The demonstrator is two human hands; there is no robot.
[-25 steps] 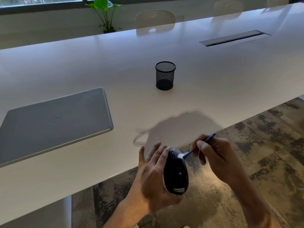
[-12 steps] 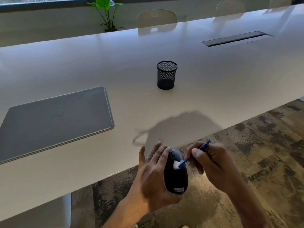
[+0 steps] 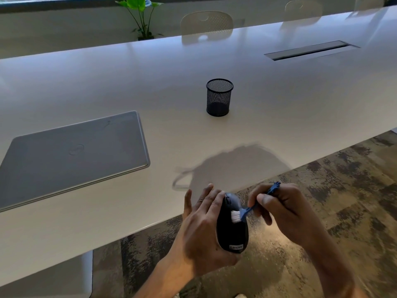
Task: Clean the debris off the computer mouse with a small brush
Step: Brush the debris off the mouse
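A black computer mouse (image 3: 233, 233) with a Lenovo label is held in the air just off the table's near edge, cupped from the left by my left hand (image 3: 202, 229). My right hand (image 3: 283, 211) pinches a small blue brush (image 3: 250, 208) whose white bristles rest on the middle of the mouse's back. The brush handle's far end sticks out past my right fingers.
A white table (image 3: 279, 100) carries a shut grey laptop (image 3: 71, 155) at the left and a black mesh pen cup (image 3: 219, 97) in the middle. A cable slot (image 3: 309, 50) lies at the far right. Chairs and a potted plant (image 3: 140, 16) stand behind; patterned carpet below.
The brush bristles have slid from the front end of the mouse down toward the middle of its back, with my right hand moving closer to me. The left hand holds still.
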